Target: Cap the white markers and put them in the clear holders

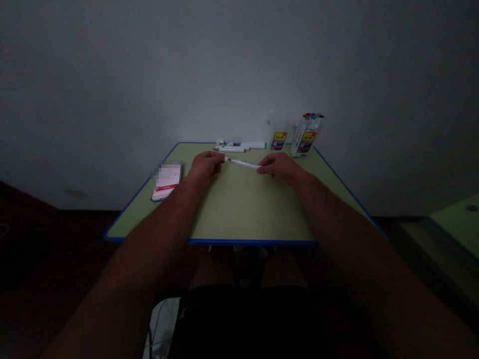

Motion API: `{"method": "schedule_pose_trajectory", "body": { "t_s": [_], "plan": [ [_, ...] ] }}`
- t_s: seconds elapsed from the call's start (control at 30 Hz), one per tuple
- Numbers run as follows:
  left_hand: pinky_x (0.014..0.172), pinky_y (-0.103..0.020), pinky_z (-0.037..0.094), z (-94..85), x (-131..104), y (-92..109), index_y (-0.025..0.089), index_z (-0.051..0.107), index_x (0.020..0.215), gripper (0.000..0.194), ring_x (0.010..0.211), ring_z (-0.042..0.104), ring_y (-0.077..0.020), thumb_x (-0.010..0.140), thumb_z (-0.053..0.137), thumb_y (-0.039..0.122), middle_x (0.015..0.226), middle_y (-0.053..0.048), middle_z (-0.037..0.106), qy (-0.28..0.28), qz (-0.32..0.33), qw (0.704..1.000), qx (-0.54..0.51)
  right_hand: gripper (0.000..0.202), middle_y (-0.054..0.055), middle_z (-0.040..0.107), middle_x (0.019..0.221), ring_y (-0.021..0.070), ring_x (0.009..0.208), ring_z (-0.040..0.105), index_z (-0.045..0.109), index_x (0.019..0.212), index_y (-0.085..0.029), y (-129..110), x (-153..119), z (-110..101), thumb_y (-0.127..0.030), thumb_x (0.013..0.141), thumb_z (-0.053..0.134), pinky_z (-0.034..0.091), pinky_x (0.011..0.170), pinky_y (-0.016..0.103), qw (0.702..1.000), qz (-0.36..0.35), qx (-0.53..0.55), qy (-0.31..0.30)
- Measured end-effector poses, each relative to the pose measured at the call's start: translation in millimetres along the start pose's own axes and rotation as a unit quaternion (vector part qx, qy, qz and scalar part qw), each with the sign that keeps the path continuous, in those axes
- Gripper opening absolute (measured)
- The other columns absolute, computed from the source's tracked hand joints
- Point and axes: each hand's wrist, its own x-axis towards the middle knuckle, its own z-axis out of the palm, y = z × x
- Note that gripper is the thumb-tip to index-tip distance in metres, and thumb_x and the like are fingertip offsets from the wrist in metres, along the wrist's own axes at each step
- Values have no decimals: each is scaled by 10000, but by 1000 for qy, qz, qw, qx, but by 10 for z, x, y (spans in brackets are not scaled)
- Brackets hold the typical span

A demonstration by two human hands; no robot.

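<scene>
Above the table [254, 209], my right hand [282, 167] grips a white marker [245, 163] by its rear end. The marker's dark tip is bare and points left. My left hand [205, 167] is closed on a small white cap [225, 158], held just off the tip; a narrow gap seems to show between them. Behind my hands, several white markers [234, 149] lie in a loose group near the table's far edge, some with coloured ends.
A phone [166, 182] lies at the table's left side. At the back right stand a clear plastic case [279, 137] with a yellow label and a second case [307, 139] filled with several coloured-cap markers. A plain wall [224, 70] rises behind the table.
</scene>
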Motion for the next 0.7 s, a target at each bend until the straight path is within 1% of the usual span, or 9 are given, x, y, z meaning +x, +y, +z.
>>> {"method": "schedule_pose_trajectory", "body": {
  "t_s": [0.23,0.43,0.57,0.7],
  "plan": [
    [513,-223,437,24,-40,23,163,634,688,127,531,501,-83,744,746,141,683,-14,625,-17,-1,1000,12,147,-23,612,648,81,559,485,695,748,-151,1,2,0,-134,689,829,373,511,221,1000,1,-5,1],
    [511,-228,420,27,-21,-10,172,639,711,113,515,496,-82,742,742,142,670,-9,630,-39,2,999,24,146,-15,637,673,86,593,510,705,738,-153,-2,2,-2,-135,671,834,400,564,226,1000,-9,-12,0],
    [510,-233,423,28,-13,-26,171,646,723,106,505,499,-82,732,748,144,670,-6,642,-52,-2,998,21,147,-14,637,666,85,582,504,711,742,-157,4,3,-1,-164,666,837,389,545,221,1000,-13,-17,-7],
    [504,-236,417,48,-56,4,166,644,712,123,491,494,-81,712,760,126,660,-5,647,-67,-4,997,27,157,-11,635,668,86,581,508,715,753,-159,25,13,4,-182,662,840,377,523,217,1000,-15,-14,-10]
  ]
}}
